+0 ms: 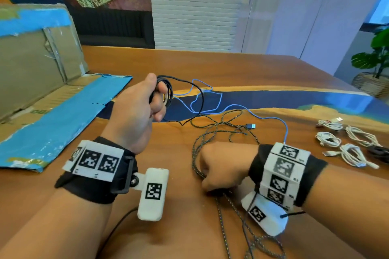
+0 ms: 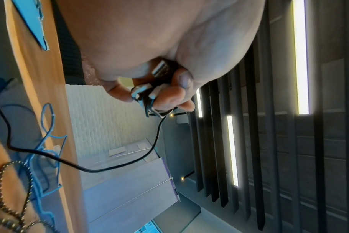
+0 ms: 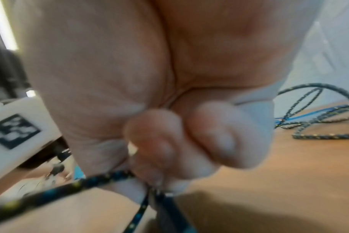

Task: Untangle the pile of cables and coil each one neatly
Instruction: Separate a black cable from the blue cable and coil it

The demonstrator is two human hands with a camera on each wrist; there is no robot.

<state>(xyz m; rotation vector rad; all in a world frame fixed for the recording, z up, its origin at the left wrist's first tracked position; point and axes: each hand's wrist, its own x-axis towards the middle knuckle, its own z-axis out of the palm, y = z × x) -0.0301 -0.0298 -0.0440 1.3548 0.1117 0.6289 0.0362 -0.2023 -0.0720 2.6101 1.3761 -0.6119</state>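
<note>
Starting at the left, a flattened cardboard sheet (image 1: pixel 42 99) with blue tape lies on the wooden table (image 1: pixel 181 227). Next to it the left hand (image 1: pixel 136 111) is raised off the surface, its fingers curled round a small bundle of loops of the black cable (image 1: pixel 201 99) — the left wrist view shows a plug tucked in that grip, and a free tail hanging from the hand down to the table. So this cable looks partly coiled, with a length left to wind in.

Toward the middle, the black tail crosses a thin blue cable (image 1: pixel 219 99) lying in loose, uncoiled loops. Just nearer, the braided cable (image 1: pixel 212 132) sprawls in open tangles; the right hand (image 1: pixel 223 166) sits low on the table, fingers closed in a fist pinching this braided strand, which runs on toward the near edge.

At the far right, several white cables (image 1: pixel 349 143) lie bundled, well apart from the tangle — these appear done. By my reading, three cables remain: black under way, blue and braided not yet coiled.
</note>
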